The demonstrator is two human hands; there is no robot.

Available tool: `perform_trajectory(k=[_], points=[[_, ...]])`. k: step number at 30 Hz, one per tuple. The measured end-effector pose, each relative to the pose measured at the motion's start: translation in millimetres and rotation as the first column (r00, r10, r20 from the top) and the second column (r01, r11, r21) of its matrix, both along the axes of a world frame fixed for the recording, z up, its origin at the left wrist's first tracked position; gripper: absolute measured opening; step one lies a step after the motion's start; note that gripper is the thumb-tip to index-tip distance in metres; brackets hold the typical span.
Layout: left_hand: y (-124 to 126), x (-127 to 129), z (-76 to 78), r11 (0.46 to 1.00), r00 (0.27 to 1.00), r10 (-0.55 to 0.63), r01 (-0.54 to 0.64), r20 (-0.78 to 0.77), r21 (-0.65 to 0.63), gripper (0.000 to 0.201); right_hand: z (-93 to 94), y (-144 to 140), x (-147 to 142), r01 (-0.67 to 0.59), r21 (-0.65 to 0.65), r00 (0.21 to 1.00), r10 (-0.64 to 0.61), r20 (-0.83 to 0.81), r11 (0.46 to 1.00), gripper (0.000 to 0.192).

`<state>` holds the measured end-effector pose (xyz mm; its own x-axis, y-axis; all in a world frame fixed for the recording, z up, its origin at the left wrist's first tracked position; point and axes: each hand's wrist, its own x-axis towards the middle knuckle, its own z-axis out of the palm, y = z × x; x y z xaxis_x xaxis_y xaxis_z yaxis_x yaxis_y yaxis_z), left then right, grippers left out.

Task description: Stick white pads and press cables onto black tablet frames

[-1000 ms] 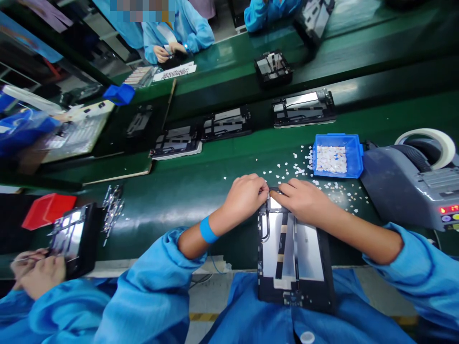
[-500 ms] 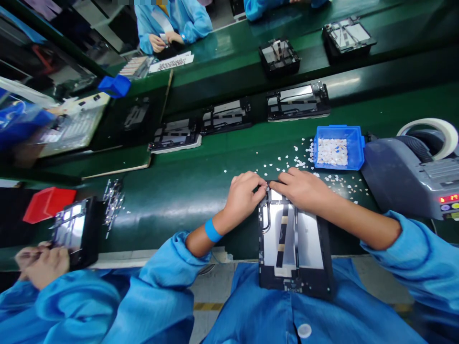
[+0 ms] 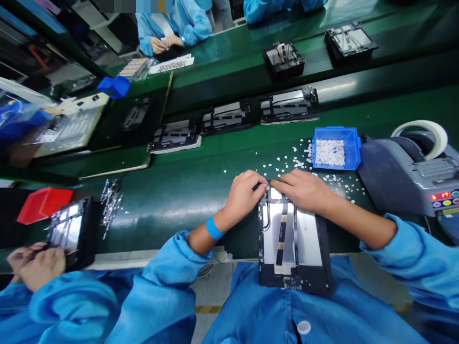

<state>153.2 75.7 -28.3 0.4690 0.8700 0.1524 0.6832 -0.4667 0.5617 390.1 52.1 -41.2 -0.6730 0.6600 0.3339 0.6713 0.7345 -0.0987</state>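
Note:
A black tablet frame (image 3: 292,248) with a silvery inner plate and a dark flex strip lies lengthwise in front of me, its near end over my blue coat. My left hand (image 3: 245,193) and my right hand (image 3: 304,190) meet at its far top-left corner, fingertips pinched together on the frame's edge. Whether a small part is between the fingers cannot be told. A blue band sits on my left wrist.
A blue bin (image 3: 335,148) of small white pieces stands beyond my right hand, with several pieces scattered about it. A grey tape dispenser (image 3: 409,169) is at right. More frames (image 3: 289,105) lie on the green belt. A co-worker's hands (image 3: 32,265) hold a frame at left, near a red bin (image 3: 43,203).
My hands have stayed pinched at the frame's top corner. The view shifted slightly, and the frames on the far belt have slid to the left.

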Motion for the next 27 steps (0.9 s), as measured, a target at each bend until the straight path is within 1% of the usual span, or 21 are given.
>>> perform_trajectory(k=[3, 6, 9, 11, 14, 17, 19, 22, 24, 27], points=[[2.9, 2.4, 4.5, 0.998, 1.000, 0.011, -0.010, 0.015, -0.059, 0.013, -2.8, -1.1, 1.5, 0.021, -0.036, 1.000, -0.021, -0.009, 0.999, 0.033], [6.1, 4.9, 10.9, 0.991, 0.999, 0.040, -0.041, -0.012, -0.127, 0.021, -4.2, 0.3, 1.9, 0.041, -0.099, 0.999, -0.044, -0.028, 0.994, 0.034], [9.7, 7.3, 15.2, 0.983, 0.999, 0.034, -0.039, -0.032, -0.177, 0.016, -1.5, 4.6, -1.3, 0.076, -0.212, 0.991, -0.098, -0.095, 0.974, 0.035], [10.7, 7.6, 15.7, 0.985, 0.999, 0.016, -0.024, -0.046, -0.172, 0.015, 3.6, 8.0, -6.8, 0.118, -0.304, 0.979, -0.162, -0.126, 0.946, 0.033], [5.6, 4.0, 14.6, 0.993, 0.997, 0.032, -0.041, -0.077, -0.113, 0.018, 13.6, 13.7, -19.1, 0.171, -0.405, 0.957, -0.249, -0.147, 0.898, 0.029], [-9.4, -4.8, 14.1, 0.998, 0.983, 0.059, -0.058, -0.172, 0.012, 0.020, 20.8, 20.9, -31.1, 0.163, -0.464, 0.951, -0.264, -0.161, 0.871, 0.026], [-22.1, -11.5, 14.4, 0.995, 0.964, 0.034, -0.008, -0.264, 0.098, 0.023, 22.8, 26.2, -36.6, 0.162, -0.487, 0.953, -0.264, -0.148, 0.858, 0.023], [-37.2, -18.6, 14.7, 0.975, 0.922, -0.046, 0.126, -0.384, 0.185, 0.031, 23.5, 32.3, -40.9, 0.171, -0.501, 0.960, -0.258, -0.109, 0.849, 0.019], [-41.3, -20.1, 14.8, 0.958, 0.892, -0.076, 0.190, -0.446, 0.216, 0.036, 24.0, 34.3, -42.5, 0.185, -0.499, 0.963, -0.258, -0.082, 0.847, 0.018], [-39.7, -18.8, 16.1, 0.944, 0.854, -0.086, 0.235, -0.513, 0.233, 0.038, 26.4, 35.1, -44.5, 0.222, -0.481, 0.963, -0.269, -0.029, 0.848, 0.018]])
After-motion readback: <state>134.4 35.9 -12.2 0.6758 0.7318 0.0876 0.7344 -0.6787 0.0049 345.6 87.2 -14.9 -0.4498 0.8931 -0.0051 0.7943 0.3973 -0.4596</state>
